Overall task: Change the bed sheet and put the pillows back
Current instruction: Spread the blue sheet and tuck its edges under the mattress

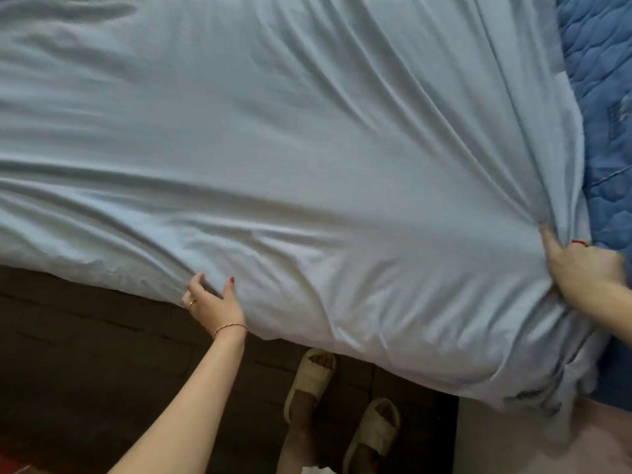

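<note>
Your pale blue bed sheet is spread over most of the bed, wrinkled, with long creases running toward the right edge where the cloth is gathered. Your right hand is clenched around that bunched fold of the sheet, thumb lying along the cloth, right beside the exposed blue quilted mattress pad that shows at the far right of the bed. Your left hand reaches to the near edge of the sheet where it hangs over the side of the bed; its fingers look spread and slightly bent against the cloth, but you cannot tell whether they pinch the hem or only touch it. That hand wears a gold ring and a thin bracelet at the wrist. Below the hanging sheet, your feet in beige slippers stand on the dark wooden floor.
</note>
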